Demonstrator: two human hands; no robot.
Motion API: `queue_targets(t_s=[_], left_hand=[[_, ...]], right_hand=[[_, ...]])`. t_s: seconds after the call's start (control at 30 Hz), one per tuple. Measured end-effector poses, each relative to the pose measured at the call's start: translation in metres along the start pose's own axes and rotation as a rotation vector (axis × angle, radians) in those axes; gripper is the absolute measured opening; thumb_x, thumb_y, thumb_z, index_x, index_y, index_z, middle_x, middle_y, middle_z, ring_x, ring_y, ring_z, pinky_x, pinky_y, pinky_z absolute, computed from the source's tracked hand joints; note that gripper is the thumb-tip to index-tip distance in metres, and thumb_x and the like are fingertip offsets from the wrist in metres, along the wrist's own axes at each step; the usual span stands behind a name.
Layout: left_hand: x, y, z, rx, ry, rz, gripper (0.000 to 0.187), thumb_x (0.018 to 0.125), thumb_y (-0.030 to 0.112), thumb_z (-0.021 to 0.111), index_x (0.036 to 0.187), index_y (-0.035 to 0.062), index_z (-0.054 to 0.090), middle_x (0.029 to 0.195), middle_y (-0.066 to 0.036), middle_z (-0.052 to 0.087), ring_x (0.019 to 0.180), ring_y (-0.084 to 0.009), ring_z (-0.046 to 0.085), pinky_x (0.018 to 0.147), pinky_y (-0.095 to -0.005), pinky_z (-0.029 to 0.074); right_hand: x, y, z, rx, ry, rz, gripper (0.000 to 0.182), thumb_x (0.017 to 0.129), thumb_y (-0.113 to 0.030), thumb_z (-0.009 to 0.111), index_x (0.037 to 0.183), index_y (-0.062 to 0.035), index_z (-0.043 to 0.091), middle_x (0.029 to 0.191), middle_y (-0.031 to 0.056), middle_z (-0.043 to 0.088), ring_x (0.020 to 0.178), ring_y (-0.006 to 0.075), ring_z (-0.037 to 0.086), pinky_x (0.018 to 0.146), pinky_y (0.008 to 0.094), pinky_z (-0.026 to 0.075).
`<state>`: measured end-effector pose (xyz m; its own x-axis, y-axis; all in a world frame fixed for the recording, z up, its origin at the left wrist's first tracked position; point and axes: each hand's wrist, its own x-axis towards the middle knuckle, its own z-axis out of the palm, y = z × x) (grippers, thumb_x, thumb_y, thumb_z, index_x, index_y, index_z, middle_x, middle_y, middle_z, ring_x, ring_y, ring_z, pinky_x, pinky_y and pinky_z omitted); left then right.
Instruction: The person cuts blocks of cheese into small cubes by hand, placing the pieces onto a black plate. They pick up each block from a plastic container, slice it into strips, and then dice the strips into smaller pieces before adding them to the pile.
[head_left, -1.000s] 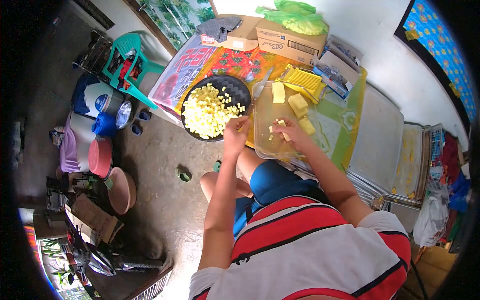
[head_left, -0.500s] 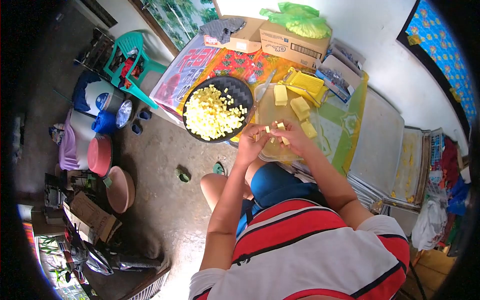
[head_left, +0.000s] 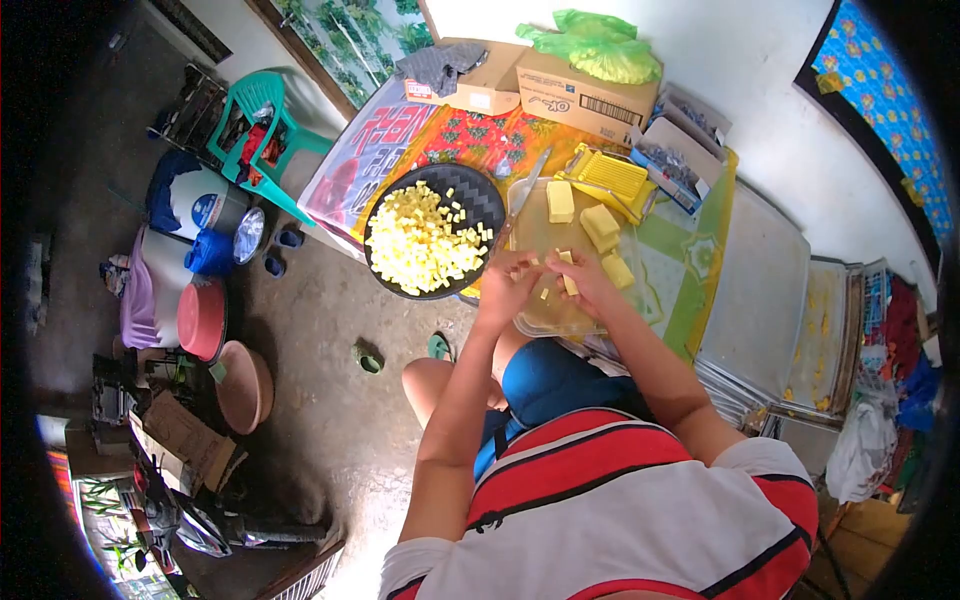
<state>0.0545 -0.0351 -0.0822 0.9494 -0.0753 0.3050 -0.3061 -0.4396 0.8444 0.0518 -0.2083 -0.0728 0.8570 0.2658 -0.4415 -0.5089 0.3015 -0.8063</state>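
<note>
Both hands are almost meeting over the near part of a clear plastic tray (head_left: 545,235), the right hand (head_left: 585,280) closing its fingers around a yellow stick (head_left: 571,286) and the left hand (head_left: 508,283) bunching its fingertips just beside it. Beyond the left hand and to its left, a round black tray (head_left: 485,192) is carrying a heap of pale yellow cubes (head_left: 420,240). Three yellow blocks (head_left: 601,228) are lying in the clear tray ahead of the right hand, and a few small bits (head_left: 544,294) are resting between the hands. Under all this a table (head_left: 660,240) is wearing bright patterned covers; at its far side, well ahead of the hands, cardboard boxes (head_left: 575,98) are standing, while a yellow plastic rack (head_left: 605,180) and a knife (head_left: 530,185) are lying nearer. Well to the left of the hands, a green chair (head_left: 262,90) is holding cloth, and a peach basin (head_left: 243,390) is standing on the floor. Fingers are covering part of the stick; whether the left fingertips are pinching a piece is hard to tell. Dark curved edges are cutting off the room's sides.
</note>
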Motion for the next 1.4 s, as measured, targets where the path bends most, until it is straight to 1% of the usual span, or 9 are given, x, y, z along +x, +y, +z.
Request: queue_targets(t_s=[0.07,0.17,0.27,0.4,0.5,0.6,0.7,0.8,1.4], left_hand=[[0.009,-0.018,-0.01,0.223,0.087,0.111,0.022,0.071,0.008,0.071,0.093,0.0064,0.068,0.085,-0.009,0.064,0.079,-0.0252,0.06,0.071,-0.0338,0.048],[0.024,-0.019,-0.036,0.681,0.228,0.027,0.019,0.074,0.014,0.065,0.092,0.0095,0.067,0.092,-0.009,0.062,0.092,-0.0301,0.057,0.077,-0.0425,0.046],[0.039,-0.041,-0.051,0.989,0.199,-0.101,0.023,0.08,0.021,0.058,0.099,0.012,0.066,0.102,-0.007,0.058,0.103,-0.029,0.051,0.081,-0.0482,0.043],[0.046,-0.053,-0.06,1.07,0.044,-0.181,0.029,0.082,0.022,0.054,0.108,0.013,0.063,0.112,-0.007,0.054,0.109,-0.0285,0.047,0.085,-0.0499,0.04],[0.04,-0.041,-0.058,0.976,0.168,-0.107,0.034,0.08,0.02,0.06,0.112,0.0114,0.061,0.109,-0.01,0.057,0.108,-0.031,0.048,0.087,-0.0493,0.039],[0.034,-0.02,-0.059,0.622,0.201,0.061,0.037,0.082,0.018,0.064,0.115,0.0045,0.058,0.102,-0.011,0.061,0.097,-0.0266,0.056,0.085,-0.0419,0.043],[0.014,0.026,-0.05,-0.45,-0.033,-0.328,0.037,0.084,0.016,0.067,0.115,-0.0012,0.056,0.095,-0.008,0.063,0.084,-0.0186,0.059,0.078,-0.0315,0.048],[-0.009,0.057,-0.04,-0.632,-0.1,-0.357,0.035,0.085,0.018,0.067,0.111,-0.0036,0.057,0.09,-0.004,0.062,0.077,-0.0104,0.057,0.068,-0.0232,0.048],[-0.037,0.102,-0.043,-0.844,-0.1,-0.369,0.028,0.087,0.013,0.064,0.109,-0.0034,0.06,0.088,-0.007,0.066,0.071,-0.0098,0.063,0.063,-0.0226,0.054]], right_hand=[[0.007,0.007,-0.008,0.049,-0.014,-0.011,0.031,0.085,-0.027,0.064,0.11,-0.0129,0.053,0.093,-0.0013,0.059,0.074,0.008,0.052,0.067,0.0288,0.047],[0.009,0.008,-0.014,0.173,-0.063,0.006,0.037,0.088,-0.027,0.061,0.12,-0.0121,0.049,0.104,0.0026,0.06,0.083,0.0112,0.056,0.073,0.0313,0.049],[0.002,0.0,-0.012,0.248,-0.147,-0.003,0.043,0.091,-0.022,0.057,0.129,-0.0096,0.043,0.109,0.0063,0.059,0.094,0.0152,0.058,0.079,0.034,0.05],[0.002,-0.002,-0.006,0.273,-0.212,-0.12,0.038,0.092,-0.01,0.051,0.129,-0.0054,0.043,0.109,0.0075,0.058,0.101,0.0185,0.059,0.083,0.0346,0.052],[-0.005,-0.008,0.003,0.307,-0.222,-0.181,0.038,0.091,-0.007,0.052,0.128,-0.0047,0.044,0.109,0.0086,0.058,0.099,0.0191,0.06,0.083,0.0337,0.052],[-0.022,-0.024,0.015,0.276,-0.257,-0.223,0.042,0.088,-0.008,0.059,0.127,-0.0025,0.046,0.107,0.0077,0.06,0.094,0.0168,0.06,0.082,0.0295,0.05],[-0.033,-0.03,0.02,0.057,-0.153,-0.322,0.041,0.085,-0.009,0.063,0.123,-0.0028,0.049,0.099,0.0057,0.063,0.09,0.0133,0.06,0.077,0.0261,0.048],[-0.045,-0.037,0.03,0.037,-0.14,-0.371,0.04,0.083,-0.008,0.066,0.12,-0.0031,0.052,0.095,0.0049,0.064,0.089,0.0113,0.06,0.071,0.0243,0.048],[-0.072,-0.039,0.04,0.026,-0.185,-0.384,0.04,0.082,-0.007,0.066,0.12,-0.0037,0.052,0.095,0.0107,0.066,0.078,0.0131,0.063,0.065,0.0257,0.05]])
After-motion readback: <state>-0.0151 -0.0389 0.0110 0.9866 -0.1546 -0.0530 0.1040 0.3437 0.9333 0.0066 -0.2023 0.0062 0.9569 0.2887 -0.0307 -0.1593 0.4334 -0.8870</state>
